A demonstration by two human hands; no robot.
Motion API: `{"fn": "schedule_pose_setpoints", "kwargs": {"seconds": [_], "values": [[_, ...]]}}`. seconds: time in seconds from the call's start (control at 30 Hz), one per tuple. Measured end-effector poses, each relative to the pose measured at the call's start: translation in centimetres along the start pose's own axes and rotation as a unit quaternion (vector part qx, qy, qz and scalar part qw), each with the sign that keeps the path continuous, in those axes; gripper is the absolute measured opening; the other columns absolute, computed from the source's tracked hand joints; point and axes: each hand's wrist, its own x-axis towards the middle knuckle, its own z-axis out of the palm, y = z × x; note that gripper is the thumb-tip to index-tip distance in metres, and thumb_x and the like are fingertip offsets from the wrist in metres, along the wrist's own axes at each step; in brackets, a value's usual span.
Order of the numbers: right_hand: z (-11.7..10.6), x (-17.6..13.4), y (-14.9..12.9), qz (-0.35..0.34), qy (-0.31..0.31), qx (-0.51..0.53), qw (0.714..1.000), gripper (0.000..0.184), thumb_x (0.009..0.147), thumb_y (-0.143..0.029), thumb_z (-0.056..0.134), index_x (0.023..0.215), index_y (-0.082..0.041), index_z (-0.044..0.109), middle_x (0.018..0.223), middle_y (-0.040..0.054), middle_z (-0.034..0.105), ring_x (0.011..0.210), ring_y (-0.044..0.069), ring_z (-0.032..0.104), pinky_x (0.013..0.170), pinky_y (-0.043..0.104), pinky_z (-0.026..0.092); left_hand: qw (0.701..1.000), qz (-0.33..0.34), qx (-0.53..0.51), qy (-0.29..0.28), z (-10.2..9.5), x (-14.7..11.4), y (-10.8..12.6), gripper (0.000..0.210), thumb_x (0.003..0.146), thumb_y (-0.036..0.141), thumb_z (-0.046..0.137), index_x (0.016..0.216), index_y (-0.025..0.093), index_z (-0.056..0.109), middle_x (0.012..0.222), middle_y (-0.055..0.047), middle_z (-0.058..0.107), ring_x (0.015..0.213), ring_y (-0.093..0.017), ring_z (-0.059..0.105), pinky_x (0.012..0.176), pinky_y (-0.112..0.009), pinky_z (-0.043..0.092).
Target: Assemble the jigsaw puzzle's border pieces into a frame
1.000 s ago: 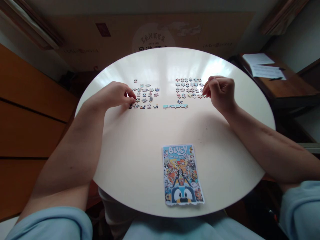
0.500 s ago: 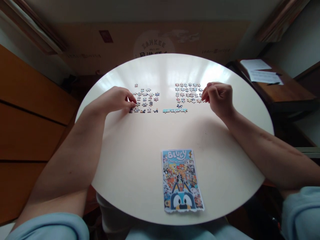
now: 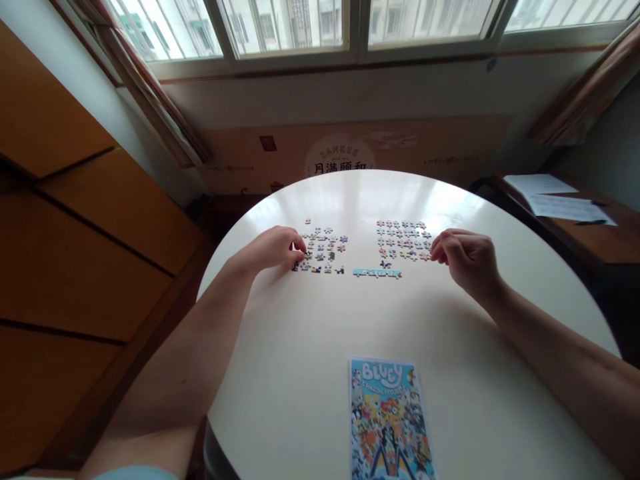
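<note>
At the left edge of a loose group of puzzle pieces (image 3: 320, 256), my left hand (image 3: 277, 248) has thumb and forefinger pinched together, with a small dark piece at their tips. My right hand (image 3: 467, 259) hovers or rests by the right side of a tidier block of puzzle pieces (image 3: 400, 233). Its fingers are curled together, and whatever they hold, if anything, is hidden. Between the groups, nearer to me, lies a joined light-blue puzzle strip (image 3: 377, 273), with a single dark-blue puzzle piece (image 3: 385, 265) just above it.
A Bluey picture sheet (image 3: 389, 413) lies on the white oval table (image 3: 300, 333) in front of me, its bottom cut off by the view. Papers (image 3: 565, 205) and pens rest on a wooden side table at right. Orange cabinets (image 3: 75, 267) stand at left, windows beyond.
My view has tilted up, bringing the windows in and shifting the table lower and to the right. Both hands stay at almost the same spots beside the pieces.
</note>
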Motion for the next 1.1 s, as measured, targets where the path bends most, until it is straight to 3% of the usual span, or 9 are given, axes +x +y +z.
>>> {"fn": "schedule_pose_setpoints", "kwargs": {"seconds": [0.4, 1.1], "values": [[-0.26, 0.05, 0.22, 0.002, 0.024, -0.011, 1.0, 0.053, 0.1, -0.039, 0.053, 0.05, -0.024, 0.063, 0.049, -0.0003, 0.054, 0.047, 0.013, 0.053, 0.053, 0.03, 0.045, 1.0, -0.003, 0.023, 0.004, 0.4, 0.72, 0.13, 0.029, 0.077, 0.044, 0.067, 0.091, 0.023, 0.081, 0.087, -0.003, 0.075, 0.078, -0.018, 0.064, 0.074, -0.027, 0.045], [-0.09, 0.17, 0.17, -0.007, 0.017, -0.01, 1.0, 0.056, 0.102, -0.041, 0.05, 0.05, -0.024, 0.063, 0.048, -0.0005, 0.055, 0.045, 0.012, 0.052, 0.054, 0.03, 0.048, 0.999, -0.03, 0.031, -0.017, 0.2, 0.83, 0.29, 0.036, 0.075, 0.049, 0.064, 0.095, 0.024, 0.081, 0.088, -0.003, 0.075, 0.074, -0.018, 0.061, 0.071, -0.027, 0.042]]}}
